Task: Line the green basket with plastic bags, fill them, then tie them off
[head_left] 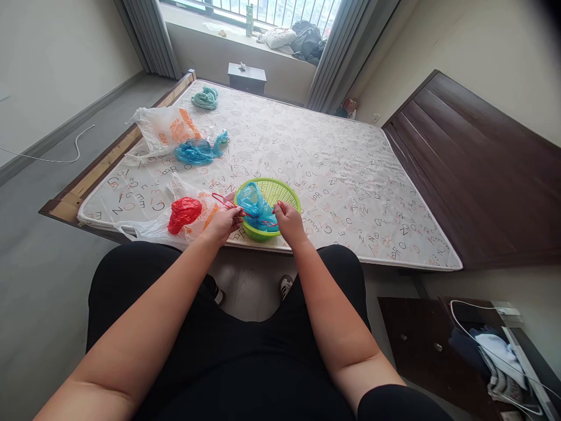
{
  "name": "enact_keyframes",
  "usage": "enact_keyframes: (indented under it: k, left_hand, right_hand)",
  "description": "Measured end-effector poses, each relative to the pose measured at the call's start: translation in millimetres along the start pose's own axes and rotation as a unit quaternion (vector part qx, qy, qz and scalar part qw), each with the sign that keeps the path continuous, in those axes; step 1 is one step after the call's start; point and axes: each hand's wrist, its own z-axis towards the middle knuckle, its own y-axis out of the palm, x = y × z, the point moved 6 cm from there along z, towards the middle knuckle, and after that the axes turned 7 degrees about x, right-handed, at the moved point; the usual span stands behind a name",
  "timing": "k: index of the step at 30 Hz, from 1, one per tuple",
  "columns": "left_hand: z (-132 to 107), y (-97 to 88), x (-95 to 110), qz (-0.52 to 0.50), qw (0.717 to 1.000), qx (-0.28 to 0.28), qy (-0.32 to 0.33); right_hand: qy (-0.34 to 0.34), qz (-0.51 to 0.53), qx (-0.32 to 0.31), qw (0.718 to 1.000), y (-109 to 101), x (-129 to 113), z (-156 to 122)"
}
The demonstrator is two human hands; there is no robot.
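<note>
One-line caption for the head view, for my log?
Head view: left hand and right hand hold a thin red loop over a blue bag in a green basket on a lettered mattress.

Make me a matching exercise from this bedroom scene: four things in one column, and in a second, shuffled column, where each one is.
Things:
1. Crumpled red plastic bag
2. Lime-green plastic basket
3. Bundled teal cloth
4. Small dark bedside cabinet

Places:
A. Between the left hand and the right hand
B. Below the window
C. On a white plastic bag
D. At the far end of the mattress

Right pairs: 1-C, 2-A, 3-D, 4-B.
</note>
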Motion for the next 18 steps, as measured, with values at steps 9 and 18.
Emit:
enact_keyframes:
  k: [9, 18]
  left_hand:
    - [0.7, -0.9, -0.8, 0.001, 1.0, -0.003, 0.001]
    - [2.2, -1.2, -1.9, 0.002, 1.0, -0.005, 0.003]
  right_hand:
    - [-0.006, -0.019, -0.006, 1.0, 1.0, -2.0, 0.1]
    - [-0.022, -0.014, -0.017, 1.0, 3.3, -2.5, -1.1]
